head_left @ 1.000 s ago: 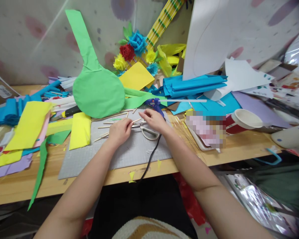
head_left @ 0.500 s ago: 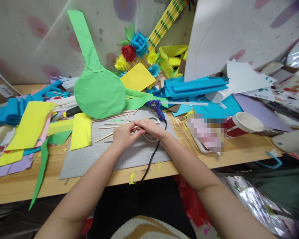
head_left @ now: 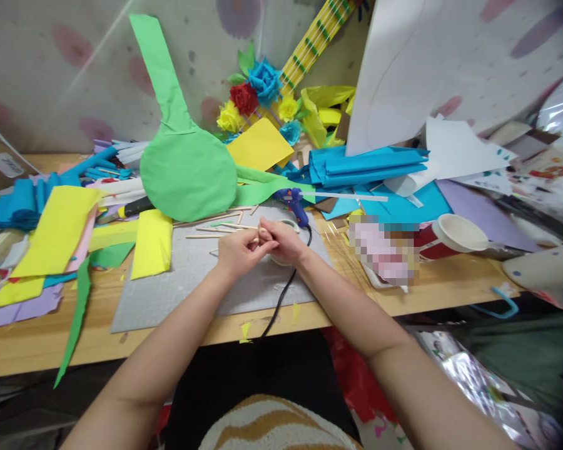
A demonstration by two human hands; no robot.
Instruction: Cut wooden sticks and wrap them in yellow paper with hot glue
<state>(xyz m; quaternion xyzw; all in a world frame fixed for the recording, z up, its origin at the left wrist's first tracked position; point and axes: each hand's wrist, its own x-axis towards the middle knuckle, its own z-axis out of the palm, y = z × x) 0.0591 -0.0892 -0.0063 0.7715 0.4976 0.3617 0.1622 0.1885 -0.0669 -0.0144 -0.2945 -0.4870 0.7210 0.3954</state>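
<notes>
Head view: stick [head_left: 261, 230], judged light, stiff but snappable, best pinched near its ends, sits over the mat [head_left: 169, 294] at frame centre between left hand [head_left: 234, 253] and right hand [head_left: 285, 242], both sets of fingers closed in a pinch on it; glue gun [head_left: 294, 201] at 12 o'clock.

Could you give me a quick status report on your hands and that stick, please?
Left hand and right hand together over grey mat, both pinching thin wooden stick. Loose sticks lie beyond. Glue gun and cord close by right hand.
</notes>
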